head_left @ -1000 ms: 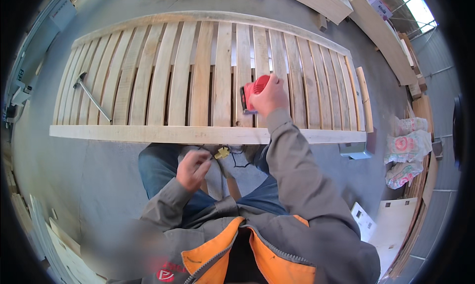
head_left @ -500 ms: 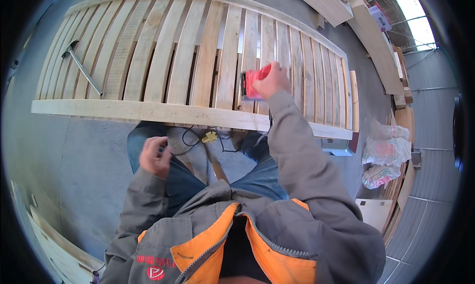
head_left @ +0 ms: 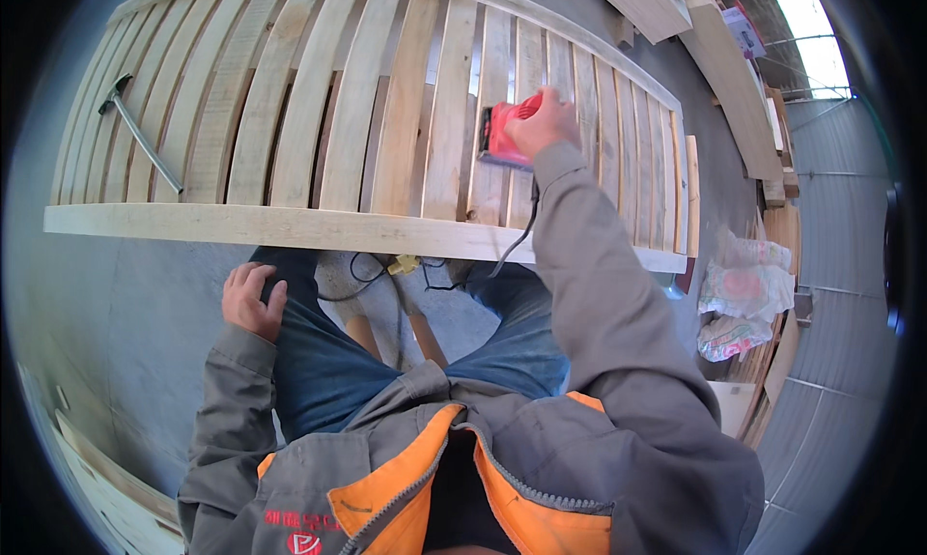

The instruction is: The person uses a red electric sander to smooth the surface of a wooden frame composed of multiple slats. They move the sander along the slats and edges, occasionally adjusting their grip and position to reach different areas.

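Observation:
My right hand (head_left: pixel 553 128) is wrapped round a red electric sander (head_left: pixel 504 134), whose dark base rests on the pale slats of a wooden slatted frame (head_left: pixel 290 223). From the sander a black cord (head_left: pixel 521 232) hangs over the frame's near rail. My left hand (head_left: pixel 253 302) holds nothing; it is beside my left knee, its fingers bent and the thumb apart. A hammer (head_left: pixel 145 140) with a metal shaft lies across slats at the frame's left end.
Below the near rail, a yellow plug or connector (head_left: pixel 404 264) and dark cable lie between my legs. Long boards (head_left: pixel 734 91) and stacked timber line the right side. White printed sacks (head_left: pixel 745 289) lie at the right near a corrugated wall (head_left: pixel 850 265).
My left hand has moved left and turned beside the knee. The right hand and sander have shifted slightly right and farther from me along the slats. The view has shifted a little.

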Available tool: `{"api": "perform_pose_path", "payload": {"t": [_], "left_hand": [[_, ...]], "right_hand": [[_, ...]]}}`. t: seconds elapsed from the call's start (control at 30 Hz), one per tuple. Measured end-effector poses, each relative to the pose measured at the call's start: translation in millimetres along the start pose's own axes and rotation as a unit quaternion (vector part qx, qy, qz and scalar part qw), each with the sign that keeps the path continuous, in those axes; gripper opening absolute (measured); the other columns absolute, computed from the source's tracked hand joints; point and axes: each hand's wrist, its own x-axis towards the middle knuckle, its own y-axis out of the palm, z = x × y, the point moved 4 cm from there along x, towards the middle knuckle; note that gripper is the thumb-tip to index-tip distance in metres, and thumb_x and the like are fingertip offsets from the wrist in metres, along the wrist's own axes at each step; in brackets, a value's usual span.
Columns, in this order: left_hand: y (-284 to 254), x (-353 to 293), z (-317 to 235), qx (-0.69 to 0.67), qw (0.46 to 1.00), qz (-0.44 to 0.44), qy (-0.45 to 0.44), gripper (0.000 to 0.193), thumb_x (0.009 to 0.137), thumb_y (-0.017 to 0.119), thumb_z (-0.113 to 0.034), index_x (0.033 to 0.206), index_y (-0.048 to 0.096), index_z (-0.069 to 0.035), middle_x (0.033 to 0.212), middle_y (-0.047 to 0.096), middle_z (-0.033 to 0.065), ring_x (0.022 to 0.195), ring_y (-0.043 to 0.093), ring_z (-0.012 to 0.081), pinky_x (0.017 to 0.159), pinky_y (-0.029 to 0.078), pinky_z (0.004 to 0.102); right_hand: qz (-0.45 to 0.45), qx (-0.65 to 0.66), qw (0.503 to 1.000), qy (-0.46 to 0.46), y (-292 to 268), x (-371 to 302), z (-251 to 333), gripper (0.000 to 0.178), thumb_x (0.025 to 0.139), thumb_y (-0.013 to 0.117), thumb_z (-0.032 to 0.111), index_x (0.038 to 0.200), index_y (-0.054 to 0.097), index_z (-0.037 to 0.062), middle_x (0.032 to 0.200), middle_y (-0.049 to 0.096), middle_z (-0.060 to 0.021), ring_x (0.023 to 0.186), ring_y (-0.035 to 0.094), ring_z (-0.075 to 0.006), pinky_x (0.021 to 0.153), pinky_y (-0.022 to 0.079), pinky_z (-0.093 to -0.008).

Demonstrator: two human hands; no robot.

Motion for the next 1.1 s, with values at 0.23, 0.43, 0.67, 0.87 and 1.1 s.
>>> {"api": "perform_pose_path", "payload": {"t": [0.23,0.43,0.67,0.87,1.1], "left_hand": [[-4,11,7,0.0,0.999,0.038,-0.031,0.026,0.088,0.075,-0.016,0.11,0.072,-0.002,0.113,0.07,0.018,0.108,0.065,0.0411,0.097,0.052,0.0481],[-2,17,6,0.004,0.998,0.048,-0.044,0.023,0.087,0.075,-0.016,0.107,0.073,-0.003,0.11,0.071,0.0155,0.106,0.065,0.0388,0.095,0.052,0.0481],[-1,11,11,0.0,0.998,0.031,-0.047,0.023,0.088,0.074,-0.017,0.106,0.074,-0.004,0.109,0.071,0.0153,0.106,0.065,0.0389,0.094,0.052,0.048],[1,9,10,-0.002,0.998,0.041,-0.054,0.023,0.089,0.073,-0.017,0.107,0.073,-0.003,0.109,0.07,0.0157,0.106,0.065,0.0397,0.094,0.052,0.0482],[5,7,13,0.013,0.999,0.036,-0.035,0.023,0.09,0.074,-0.019,0.108,0.074,-0.004,0.108,0.07,0.0152,0.106,0.066,0.0386,0.093,0.053,0.0471]], "right_hand": [[-0.011,-0.004,1.0,0.015,5,73,12,0.08,0.081,0.079,0.04,0.152,0.051,0.0137,0.145,0.056,-0.0245,0.131,0.063,-0.0416,0.11,0.054,-0.0457],[-0.019,0.023,0.999,0.018,2,104,17,0.077,0.078,0.081,0.041,0.144,0.056,0.0116,0.141,0.059,-0.026,0.127,0.065,-0.0419,0.109,0.054,-0.0459],[0.004,-0.016,1.0,0.0,1,41,12,0.075,0.087,0.077,0.048,0.149,0.054,0.0144,0.144,0.056,-0.0272,0.129,0.064,-0.0446,0.108,0.055,-0.0471],[0.008,0.014,1.0,-0.024,7,-34,-23,0.069,0.081,0.08,0.035,0.142,0.056,0.012,0.137,0.059,-0.0251,0.12,0.068,-0.0447,0.102,0.058,-0.0486],[0.026,0.035,0.999,-0.008,5,-86,-14,0.071,0.075,0.083,0.031,0.138,0.056,0.0104,0.128,0.062,-0.0238,0.115,0.067,-0.0426,0.101,0.057,-0.0478]]}}
